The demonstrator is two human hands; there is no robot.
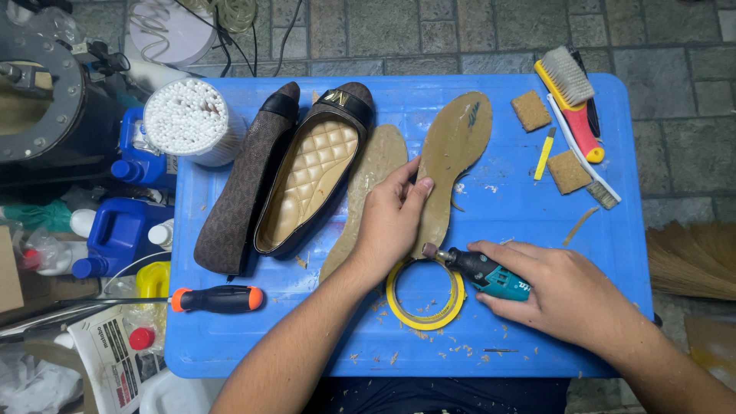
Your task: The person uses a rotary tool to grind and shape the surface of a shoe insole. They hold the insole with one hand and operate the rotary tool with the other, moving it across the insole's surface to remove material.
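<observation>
My left hand [391, 218] presses down on a tan shoe sole [454, 153] lying on the blue table [506, 207], thumb across its middle. My right hand [563, 295] grips a teal and black rotary tool [483, 270] whose small sanding tip touches the sole's heel edge. A second tan sole [372, 172] lies under my left hand's palm side. A yellow tape ring [425, 295] sits below the tool's tip. Two brown flat shoes lie to the left, one on its side [249, 180], one showing a quilted gold insole [310, 180].
A black and orange screwdriver [217, 298] lies at the table's front left. Brushes [575, 100], two sponge blocks [567, 170] and a yellow strip occupy the right rear. A tub of cotton swabs [188, 119] and blue bottles [119, 230] crowd the left edge. Shavings litter the front.
</observation>
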